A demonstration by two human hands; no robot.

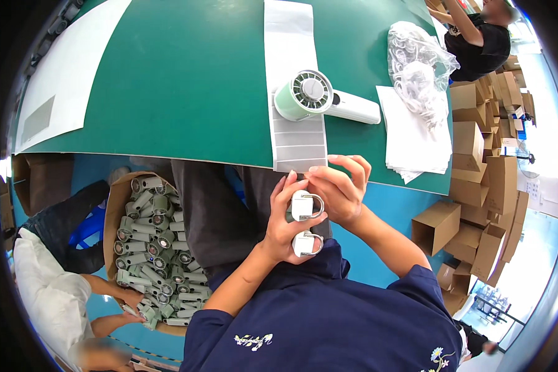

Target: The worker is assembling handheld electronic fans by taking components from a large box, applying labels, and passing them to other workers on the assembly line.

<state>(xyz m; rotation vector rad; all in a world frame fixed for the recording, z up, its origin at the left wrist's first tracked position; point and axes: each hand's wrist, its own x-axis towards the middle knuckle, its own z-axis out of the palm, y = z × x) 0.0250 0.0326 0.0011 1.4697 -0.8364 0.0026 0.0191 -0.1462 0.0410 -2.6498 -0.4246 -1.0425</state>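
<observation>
My left hand (281, 223) is closed around two white, square-ended pieces, each with a grey U-shaped loop. The upper piece (302, 206) sits by my fingers and the lower piece (302, 245) against my palm; the rest of both is hidden. My right hand (341, 189) is bent, its fingertips together beside the left fingertips, at the near end of a grey label strip (301, 154). Whatever lies between the right fingertips is too small to make out. Across the strip rests a handheld fan (353, 106) with a pale green round head and a white handle.
On the green table (186, 80) lie a white sheet (74, 68), stacked white papers (409, 146) and a clear bag of white cords (415, 68). A carton (113, 226) full of green fans stands left, a co-worker's hands (139, 310) in it. Cardboard boxes (437, 226) pile up right.
</observation>
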